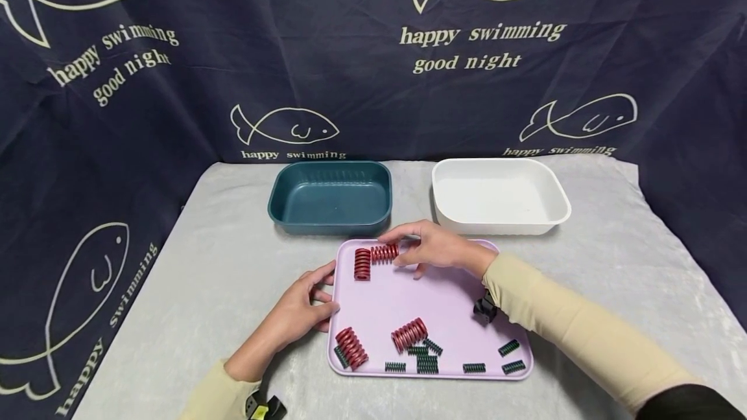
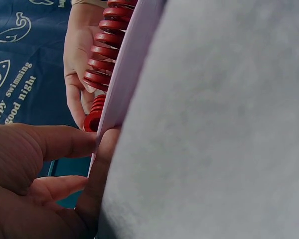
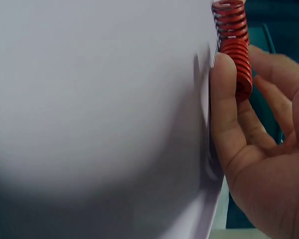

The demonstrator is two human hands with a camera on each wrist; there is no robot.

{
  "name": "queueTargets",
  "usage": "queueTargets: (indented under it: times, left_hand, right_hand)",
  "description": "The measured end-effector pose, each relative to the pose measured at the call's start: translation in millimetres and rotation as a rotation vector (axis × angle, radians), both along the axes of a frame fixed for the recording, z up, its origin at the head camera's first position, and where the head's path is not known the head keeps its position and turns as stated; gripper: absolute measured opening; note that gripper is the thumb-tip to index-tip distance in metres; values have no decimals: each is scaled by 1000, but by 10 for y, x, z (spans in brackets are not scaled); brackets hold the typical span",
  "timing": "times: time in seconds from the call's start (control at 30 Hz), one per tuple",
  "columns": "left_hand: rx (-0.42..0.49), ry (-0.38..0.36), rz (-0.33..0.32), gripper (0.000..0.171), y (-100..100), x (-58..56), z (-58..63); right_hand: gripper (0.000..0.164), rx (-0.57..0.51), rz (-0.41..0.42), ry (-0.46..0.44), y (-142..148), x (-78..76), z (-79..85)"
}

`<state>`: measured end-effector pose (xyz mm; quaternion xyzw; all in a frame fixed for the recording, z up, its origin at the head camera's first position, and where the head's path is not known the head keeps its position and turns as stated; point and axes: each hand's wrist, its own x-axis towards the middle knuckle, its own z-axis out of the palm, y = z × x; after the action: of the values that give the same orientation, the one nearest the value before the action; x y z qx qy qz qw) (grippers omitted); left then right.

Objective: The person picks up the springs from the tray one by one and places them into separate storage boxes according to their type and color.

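Observation:
My right hand [image 1: 434,246] reaches over the far edge of the lilac tray [image 1: 449,297]. Its thumb and fingers pinch a red coil spring [image 1: 384,253] lying on its side. In the right wrist view, the thumb is on one side of that spring [image 3: 237,67] and fingers are on the other. Beside it is another red spring [image 1: 362,264]. At the tray's left edge my left hand [image 1: 300,306] grips the rim, and the left wrist view shows fingers on both faces of the rim [image 2: 122,84]. Two more red springs [image 1: 410,334] [image 1: 352,348] lie near the tray's front.
Several small dark green springs [image 1: 428,364] are scattered along the tray's front, one partly under a red spring. Behind the tray stand a teal bin [image 1: 330,224] on the left and a white bin [image 1: 502,227] on the right. A grey cloth [image 1: 227,264] covers the table.

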<state>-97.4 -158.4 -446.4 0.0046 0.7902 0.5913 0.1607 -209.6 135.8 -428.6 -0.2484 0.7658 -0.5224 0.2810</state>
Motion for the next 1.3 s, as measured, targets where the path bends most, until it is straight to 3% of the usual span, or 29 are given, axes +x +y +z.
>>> queueTargets:
  times: [0.27,0.67,1.07,1.3]
  left_hand:
    - [18,1,1,75,-25,18,-10]
    - [4,-1,14,75,-36,35,6]
    - [-1,15,6,74,-22,26,-17]
    - [0,19,3,74,-8,17,-18]
  right_hand:
    - [43,0,-63,37,-122,31,-26]
    - [41,-53,-13,14,-50,43,-35]
    - [41,-58,-4,-23,322,90,269]
    - [39,-9,-62,45,633,-23,467]
